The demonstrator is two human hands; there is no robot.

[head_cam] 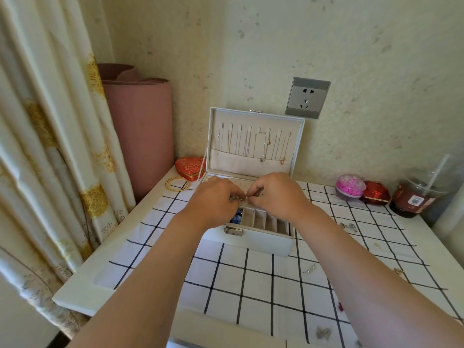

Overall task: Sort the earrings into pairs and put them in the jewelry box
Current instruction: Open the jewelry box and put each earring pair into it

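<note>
close to us a white cloth [251, 285] with black lines lies on the table [82, 285]. small loose earrings [349, 226] lie on the cloth to our right, well apart from each other. past them sits the white box [251, 243], open, with a row of little slots along its front. blue bits [236, 218] fill the leftmost slot. our two hands meet over the middle of the box. our left hand [216, 197] has its fingers curled and pinches a tiny silver earring [238, 197]. our right hand [276, 194] pinches the same earring from the other side. behind the hands the lid [238, 163] stands up, with thin chains [266, 146] hanging inside. left of the box are gold rings [177, 184] and a red heart box [190, 167]. far right stand a pink ball [350, 187] and a cup [421, 197]. a socket [307, 97] is on the wall.
</note>
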